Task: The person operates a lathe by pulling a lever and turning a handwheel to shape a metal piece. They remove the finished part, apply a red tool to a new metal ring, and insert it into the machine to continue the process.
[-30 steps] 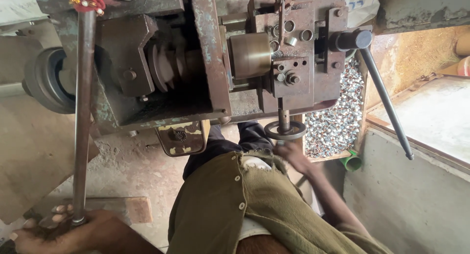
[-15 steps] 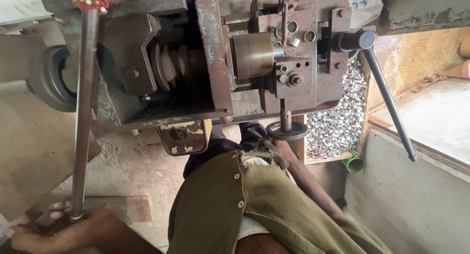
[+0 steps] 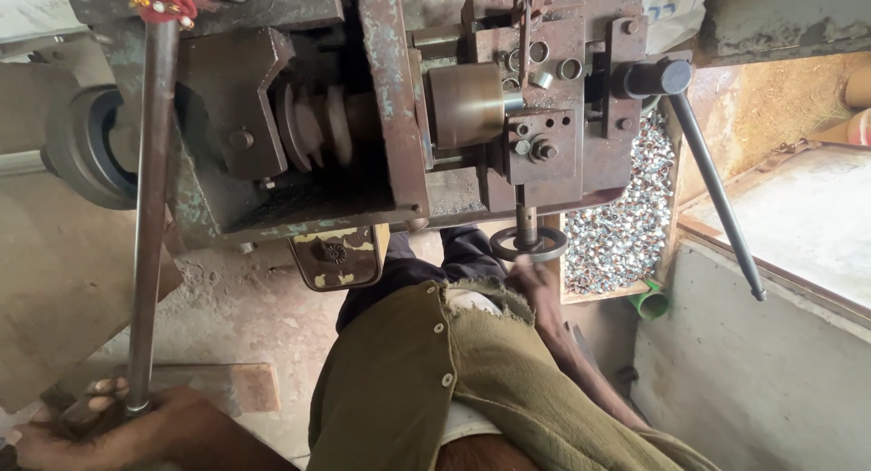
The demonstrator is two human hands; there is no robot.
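Note:
My left hand [image 3: 118,426], at the bottom left, is closed around the lower end of a long steel lever [image 3: 150,208]. The lever rises to the top of a rusty metal machine [image 3: 390,117], where red thread is tied on it. My right hand [image 3: 535,285] reaches forward past my olive shirt [image 3: 435,380]. Its fingers are on the rim of a small round handwheel [image 3: 528,244] under the machine's front block. A brass-coloured cylinder [image 3: 464,103] sits in the middle of the machine.
A bin of several small shiny metal pieces [image 3: 626,226] lies right of the handwheel, with a green cup [image 3: 651,303] below it. A black lever with a knob [image 3: 717,190] slants down over a pale ledge [image 3: 798,217]. A wooden block [image 3: 245,385] lies on the dusty floor.
My right hand has slid slightly along the handwheel's rim and is no longer blurred. My left hand stays on the lever. The view has shifted a little.

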